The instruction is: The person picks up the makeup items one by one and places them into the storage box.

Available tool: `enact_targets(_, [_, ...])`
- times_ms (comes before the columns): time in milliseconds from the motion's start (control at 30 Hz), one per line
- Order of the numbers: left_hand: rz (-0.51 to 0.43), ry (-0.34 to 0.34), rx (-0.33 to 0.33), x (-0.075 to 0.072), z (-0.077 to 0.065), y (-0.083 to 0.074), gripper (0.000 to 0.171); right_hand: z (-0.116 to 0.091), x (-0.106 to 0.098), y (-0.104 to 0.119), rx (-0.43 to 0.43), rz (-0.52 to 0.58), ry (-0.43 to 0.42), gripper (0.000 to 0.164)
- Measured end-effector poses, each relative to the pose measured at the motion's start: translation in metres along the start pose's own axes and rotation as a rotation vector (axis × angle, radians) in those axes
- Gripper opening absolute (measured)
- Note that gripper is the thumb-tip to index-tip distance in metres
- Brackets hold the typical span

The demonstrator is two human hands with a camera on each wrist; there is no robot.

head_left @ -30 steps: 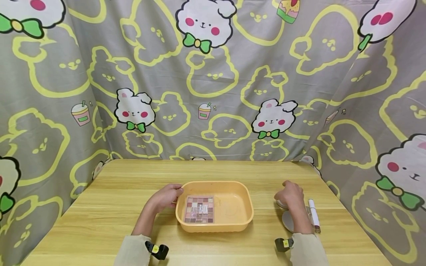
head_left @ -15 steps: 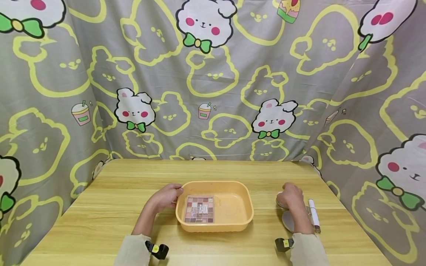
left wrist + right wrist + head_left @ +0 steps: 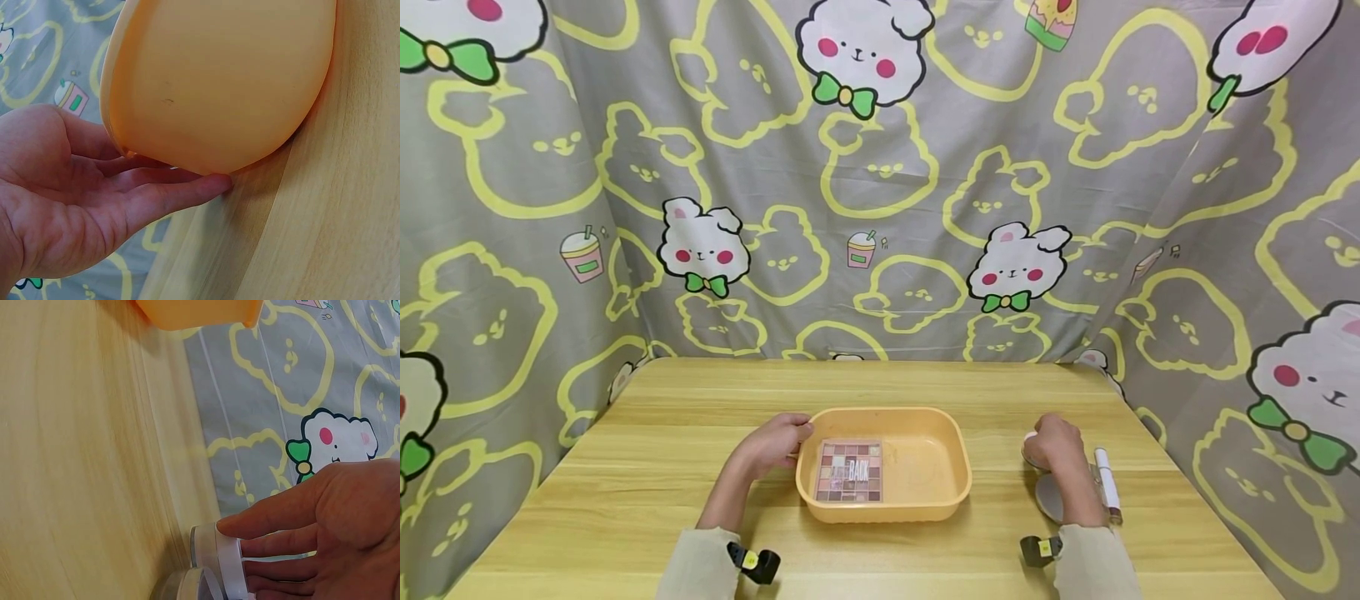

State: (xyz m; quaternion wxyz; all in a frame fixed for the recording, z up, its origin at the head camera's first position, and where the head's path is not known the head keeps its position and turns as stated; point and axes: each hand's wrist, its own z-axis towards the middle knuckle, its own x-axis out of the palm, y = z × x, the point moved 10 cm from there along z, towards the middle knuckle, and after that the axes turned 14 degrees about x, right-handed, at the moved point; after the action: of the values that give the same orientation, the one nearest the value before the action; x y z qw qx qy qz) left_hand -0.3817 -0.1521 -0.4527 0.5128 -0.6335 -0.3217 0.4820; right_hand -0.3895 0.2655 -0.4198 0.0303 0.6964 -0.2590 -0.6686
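Here's your right hand (image 3: 1056, 443), out on the right of the surface (image 3: 880, 554), and it has the white-lidded jar (image 3: 231, 559) between thumb and fingers! The right wrist view shows your thumb pressed against the near side of the lid, fingers round behind it, their tips hidden by the jar. The jar stands upright beneath your palm; from the head you catch only a sliver of its pale edge, the rest covered by your knuckles.

Right beside it, nearer your body, sits a 2nd round container (image 3: 1048, 497), cut off at the bottom of the right wrist view and partly behind your forearm in the head view; you can't tell if the 2 touch. To the right of your wrist lies a white tube (image 3: 1107, 483) with a brown end, and next to that something clear, mostly hidden and hard to make out.

Over on the other side, your left hand (image 3: 781, 444) grips the left end of the orange basin (image 3: 925, 471), thumb at the rim, some fingertips lost behind its wall. Inside, at the left, lies 1 square palette (image 3: 850, 473); "BACK" reads clearly, the smaller lettering doesn't. The basin sits well apart from the jar.
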Motion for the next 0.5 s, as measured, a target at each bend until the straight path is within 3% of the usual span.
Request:
enact_targets(200, [-0.002,-0.003,-0.001,0.0003,-0.0004,-0.0009,0.054,0.0004,-0.0004,-0.0017,0.012,0.020,-0.009,0.027])
enact_targets(433, [-0.010,-0.005,-0.001,0.0003,-0.0005,-0.0008,0.054,-0.0005,0.0027,0.0040,-0.013,0.017,-0.038,0.036])
enact_targets(500, [-0.009,-0.005,-0.003,0.0004,-0.0004,-0.0009,0.054,-0.0015,0.0048,0.0073,-0.021,0.016,-0.038,0.023])
